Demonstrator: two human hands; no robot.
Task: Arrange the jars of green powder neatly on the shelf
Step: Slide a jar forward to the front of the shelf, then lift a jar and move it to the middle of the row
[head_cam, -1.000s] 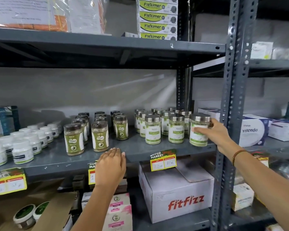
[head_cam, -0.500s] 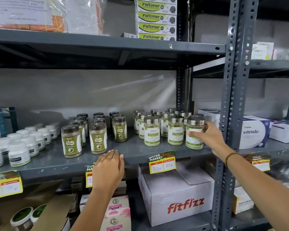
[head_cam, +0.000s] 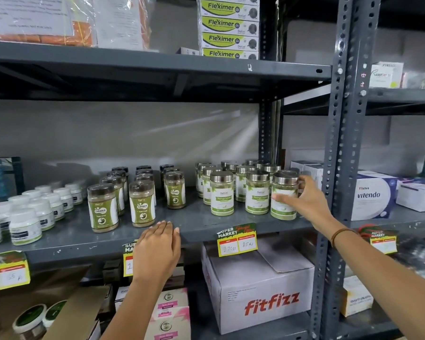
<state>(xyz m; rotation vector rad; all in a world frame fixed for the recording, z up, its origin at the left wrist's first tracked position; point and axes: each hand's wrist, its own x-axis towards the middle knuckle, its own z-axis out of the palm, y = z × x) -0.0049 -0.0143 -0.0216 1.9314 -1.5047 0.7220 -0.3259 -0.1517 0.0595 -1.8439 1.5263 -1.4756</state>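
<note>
Several steel-lidded jars of green powder stand in rows on the right part of the grey middle shelf. My right hand grips the front-right jar, thumb across its label, fingers behind it; the jar stands on the shelf beside the front row. My left hand lies flat, palm down, on the shelf's front edge, holding nothing.
Brown-lidded Gaska jars fill the shelf's middle, white tubs the left. A grey perforated upright stands right of my right hand. A fitfizz box sits below. Price tags hang off the shelf edge.
My right hand has set the front-right jar down and pulled it forward into line with the front row. My left hand has stayed on the shelf edge.
</note>
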